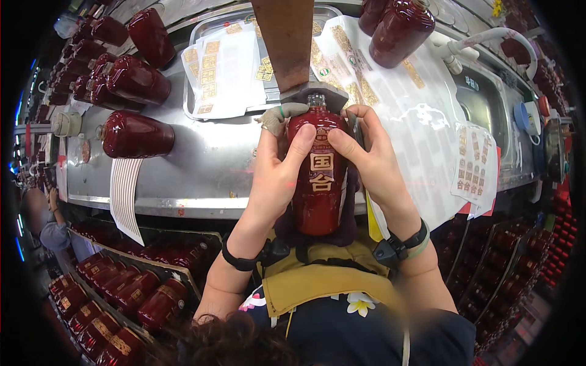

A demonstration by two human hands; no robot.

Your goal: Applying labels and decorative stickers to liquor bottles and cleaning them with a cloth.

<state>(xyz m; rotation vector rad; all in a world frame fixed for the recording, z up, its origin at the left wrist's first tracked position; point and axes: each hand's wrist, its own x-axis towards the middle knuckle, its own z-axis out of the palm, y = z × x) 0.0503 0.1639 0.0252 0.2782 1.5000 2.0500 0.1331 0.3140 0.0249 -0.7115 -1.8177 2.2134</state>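
Note:
A dark red glass bottle (317, 210) with gold characters on its front stands tilted in front of me, its clear neck away from me at a metal bracket. My left hand (274, 177) wraps its left side, with the thumb pressed on the upper front beside a small gold emblem (320, 137). Grey cloth covers some of that hand's fingertips. On the other side my right hand (381, 165) grips the bottle, its thumb lying on the same upper front. The fingers behind the glass are partly hidden. Dark cloth lies under the bottle's base, near my lap.
Sheets of gold stickers (210, 76) lie on a metal tray at the far left; another sticker sheet (473, 168) is at the right. A brown upright post (284, 43) rises ahead. Red bottles (137, 135) lie leftward, with a sink (479, 100) far right and bottle-filled crates below the bench.

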